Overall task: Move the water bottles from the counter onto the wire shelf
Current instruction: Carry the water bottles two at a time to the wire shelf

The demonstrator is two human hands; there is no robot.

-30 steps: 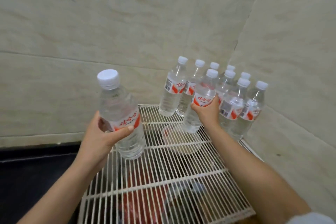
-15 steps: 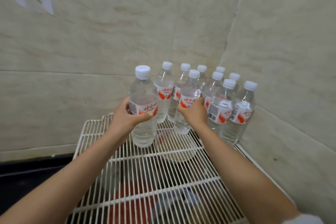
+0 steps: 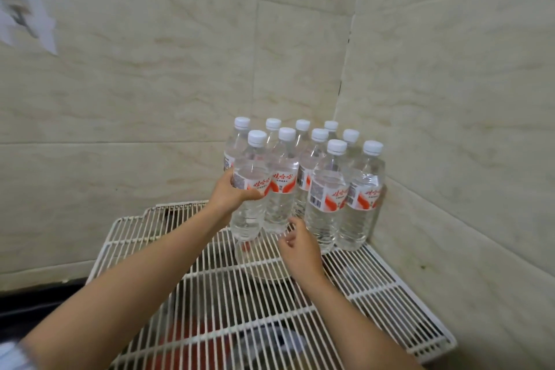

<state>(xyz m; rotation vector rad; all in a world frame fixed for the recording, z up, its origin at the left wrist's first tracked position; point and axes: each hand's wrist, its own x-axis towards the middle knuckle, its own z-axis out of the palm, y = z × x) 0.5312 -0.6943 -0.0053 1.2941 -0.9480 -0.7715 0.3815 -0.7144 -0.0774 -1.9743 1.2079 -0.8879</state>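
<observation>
Several clear water bottles [image 3: 330, 198] with white caps and red-and-white labels stand packed together in the far right corner of the white wire shelf [image 3: 375, 285]. My left hand [image 3: 231, 194] grips the front-left bottle [image 3: 250, 189] around its label; that bottle stands upright at the left edge of the group. My right hand [image 3: 297, 246] hovers just in front of the group, fingers loosely curled and holding nothing, close to the base of the neighbouring bottle [image 3: 282, 186].
Beige tiled walls [image 3: 450, 99] meet in a corner right behind the bottles. Below the shelf wires lie a red item [image 3: 192, 339] and other blurred objects. A dark surface [image 3: 36, 300] runs along the left beside the shelf.
My left hand carried its bottle rightward and set it against the group. My right hand let go of the bottle it held and drew back toward me.
</observation>
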